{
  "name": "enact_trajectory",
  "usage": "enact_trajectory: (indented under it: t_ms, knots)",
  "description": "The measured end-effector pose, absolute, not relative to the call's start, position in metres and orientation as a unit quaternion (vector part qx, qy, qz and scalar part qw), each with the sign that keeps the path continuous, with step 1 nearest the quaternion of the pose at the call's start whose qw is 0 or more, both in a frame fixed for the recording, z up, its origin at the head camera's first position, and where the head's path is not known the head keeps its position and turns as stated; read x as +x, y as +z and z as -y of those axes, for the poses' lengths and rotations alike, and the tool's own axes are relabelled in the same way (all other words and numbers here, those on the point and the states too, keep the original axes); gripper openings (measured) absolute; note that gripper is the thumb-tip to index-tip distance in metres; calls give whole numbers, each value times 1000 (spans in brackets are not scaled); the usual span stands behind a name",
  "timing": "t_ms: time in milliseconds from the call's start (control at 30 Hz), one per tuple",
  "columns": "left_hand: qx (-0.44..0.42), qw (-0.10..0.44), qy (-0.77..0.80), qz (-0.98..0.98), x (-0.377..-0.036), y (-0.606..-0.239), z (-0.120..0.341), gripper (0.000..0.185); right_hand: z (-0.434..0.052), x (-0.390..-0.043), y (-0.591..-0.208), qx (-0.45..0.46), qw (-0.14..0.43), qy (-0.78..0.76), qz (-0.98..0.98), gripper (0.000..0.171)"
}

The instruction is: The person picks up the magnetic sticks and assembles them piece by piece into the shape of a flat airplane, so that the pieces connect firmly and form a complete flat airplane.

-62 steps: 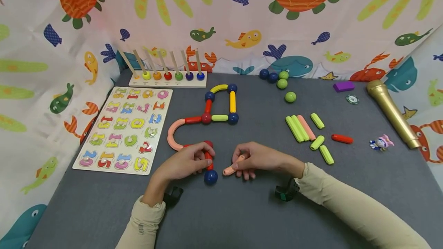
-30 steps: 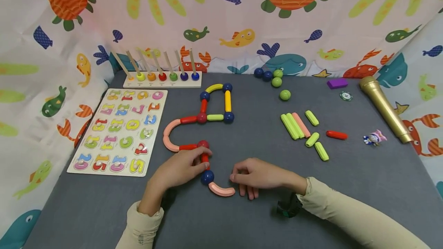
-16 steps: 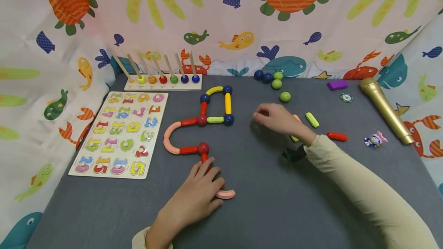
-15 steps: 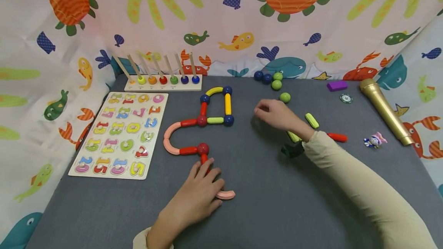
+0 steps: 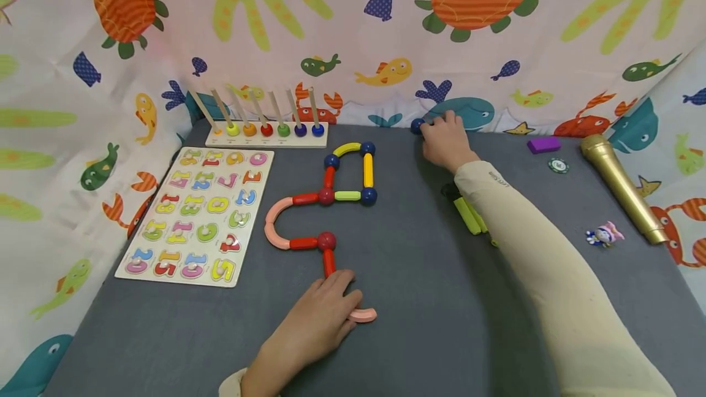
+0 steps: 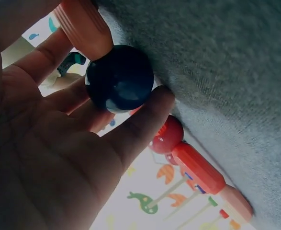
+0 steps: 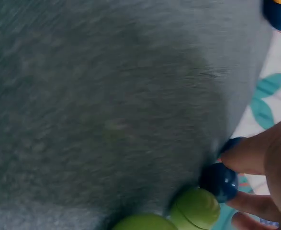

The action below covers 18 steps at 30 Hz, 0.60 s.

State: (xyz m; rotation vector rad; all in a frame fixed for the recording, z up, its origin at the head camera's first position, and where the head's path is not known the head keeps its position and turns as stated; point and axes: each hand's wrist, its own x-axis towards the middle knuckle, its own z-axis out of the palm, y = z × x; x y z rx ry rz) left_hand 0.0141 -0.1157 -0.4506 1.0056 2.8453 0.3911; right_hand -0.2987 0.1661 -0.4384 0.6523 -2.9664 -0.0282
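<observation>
My left hand (image 5: 317,323) rests over the lower end of a chain of magnetic sticks and balls. Its fingers curl round a dark blue ball (image 6: 120,79), which the hand hides in the head view. A curved pink stick (image 5: 362,315) joins that ball, and a red stick (image 5: 328,261) leads up to a red ball (image 5: 326,241). At the back of the table, my right hand (image 5: 445,143) has thumb and fingers on either side of a dark blue ball (image 7: 219,182). Another blue ball (image 5: 417,125) lies beside it, and a green ball (image 7: 195,208) adjoins the held one.
A number puzzle board (image 5: 193,216) and a peg stand (image 5: 267,138) are at left. Green sticks (image 5: 469,216) lie partly under my right sleeve (image 5: 529,262). A purple block (image 5: 543,144), a chip (image 5: 558,165), a small figurine (image 5: 605,234) and a gold microphone (image 5: 623,189) stand at right.
The curved pink stick went from my right hand onto the blue ball. My right hand then moved to the balls at the back. My left hand shifted down over the joined blue ball.
</observation>
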Motion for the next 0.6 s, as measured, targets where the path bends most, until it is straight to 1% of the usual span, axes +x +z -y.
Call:
enact_trajectory:
  t_ms: [133,233,300,400,500,600]
  knots:
    - [341,43,136,-929,11,-452,114,19,-168,-294,-444,252,48,-55,965,25]
    - [339,54,147,-928,10,-452,115,18,-163,-282,-446,301,40,-55,951,16]
    - [336,59,153,-927,10,-453,116,18,-157,-270,-445,333,37,-32,942,12]
    - [335,58,155,-928,10,-453,117,18,-148,-244,-442,359,19,57,932,10]
    - [334,57,155,-928,11,-452,118,18,-141,-211,-440,346,-35,195,917,12]
    - [333,65,150,-929,10,-452,118,18,-138,-175,-436,299,-124,331,886,15]
